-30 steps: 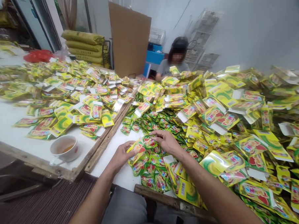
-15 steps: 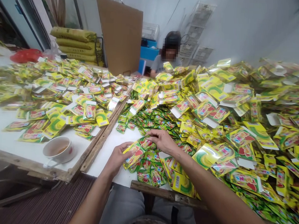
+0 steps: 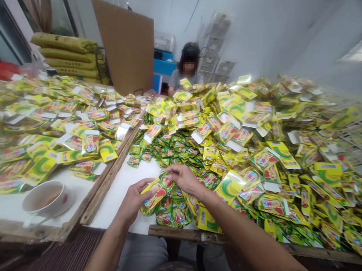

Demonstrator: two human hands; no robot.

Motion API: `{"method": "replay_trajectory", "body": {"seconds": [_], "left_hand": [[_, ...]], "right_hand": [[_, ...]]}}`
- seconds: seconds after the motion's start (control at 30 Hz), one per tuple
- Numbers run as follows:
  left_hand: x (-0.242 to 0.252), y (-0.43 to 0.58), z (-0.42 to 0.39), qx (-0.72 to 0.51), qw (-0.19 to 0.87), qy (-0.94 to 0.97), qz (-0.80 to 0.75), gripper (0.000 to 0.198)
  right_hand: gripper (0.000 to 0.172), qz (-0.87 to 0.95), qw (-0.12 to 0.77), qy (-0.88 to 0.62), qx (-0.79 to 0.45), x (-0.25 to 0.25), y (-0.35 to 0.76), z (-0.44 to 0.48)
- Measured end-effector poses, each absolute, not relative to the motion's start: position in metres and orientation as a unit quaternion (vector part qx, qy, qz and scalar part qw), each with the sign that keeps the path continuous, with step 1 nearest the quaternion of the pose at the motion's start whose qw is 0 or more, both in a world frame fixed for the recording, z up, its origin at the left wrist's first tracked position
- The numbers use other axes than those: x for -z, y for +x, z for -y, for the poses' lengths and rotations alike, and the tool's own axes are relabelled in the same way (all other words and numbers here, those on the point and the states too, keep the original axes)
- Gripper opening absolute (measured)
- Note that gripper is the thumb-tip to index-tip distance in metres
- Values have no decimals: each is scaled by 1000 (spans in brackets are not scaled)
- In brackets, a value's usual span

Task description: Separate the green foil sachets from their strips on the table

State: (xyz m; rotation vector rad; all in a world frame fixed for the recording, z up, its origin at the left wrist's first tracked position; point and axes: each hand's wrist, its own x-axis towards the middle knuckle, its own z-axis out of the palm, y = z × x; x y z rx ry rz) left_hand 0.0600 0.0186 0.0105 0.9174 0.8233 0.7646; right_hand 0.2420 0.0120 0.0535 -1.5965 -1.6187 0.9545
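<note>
I see pile (image 3: pixel 258 155) filling the right half | left hand (image 3: pixel 133 199), low centre, curled around pack (image 3: pixel 154 190) | pack slants up-right toward right hand (image 3: pixel 183 177), whose bent fingers touch its top end; I cannot tell if they grip.

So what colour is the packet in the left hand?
The packet in the left hand is yellow-green with red print; head view.

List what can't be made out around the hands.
Head view only.
Print on packet in left hand: too small, blurred.
Grip of right hand: its own fingers hide it.
Hands of co-worker: behind the pile.
Right end of pile: blurred, cut by the edge.
</note>
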Motion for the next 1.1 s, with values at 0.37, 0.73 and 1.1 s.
{"method": "replay_trajectory", "body": {"seconds": [0.37, 0.73, 1.1], "left_hand": [[-9, 64, -26, -386, 742, 345, -426, 53], [-4, 50, -21, -412, 722, 350, -433, 49], [-10, 29, -15, -375, 712, 410, -430, 49]], "right_hand": [[32, 595, -86, -788, 129, -101, 323, -7], [31, 632, 219, -743, -23, -88, 289, -13], [15, 609, 399, -577, -371, -48, 225, -24]]}}
